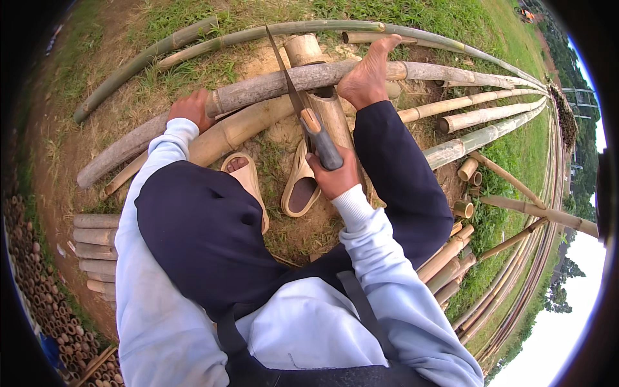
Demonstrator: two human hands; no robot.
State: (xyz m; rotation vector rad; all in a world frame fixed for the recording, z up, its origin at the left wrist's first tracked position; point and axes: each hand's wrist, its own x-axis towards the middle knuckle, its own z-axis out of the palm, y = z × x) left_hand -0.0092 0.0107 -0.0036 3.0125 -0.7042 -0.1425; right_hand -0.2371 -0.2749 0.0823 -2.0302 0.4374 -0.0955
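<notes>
A grey-brown bamboo pole lies across in front of me, over other bamboo pieces. My left hand is closed round it at the left. In my right hand is the dark grip of a handsaw with a wooden collar. The saw's long, tapering blade points away from me and crosses the pole; I cannot tell how deep it has cut. Right of the blade, my bare foot presses on the pole. Under it stand short upright bamboo posts.
Tan slides sit on the ground, one with my other foot in it. Long bamboo poles stretch away to the right. Cut bamboo lengths are stacked at left, more at right. Many short pieces lie at lower left.
</notes>
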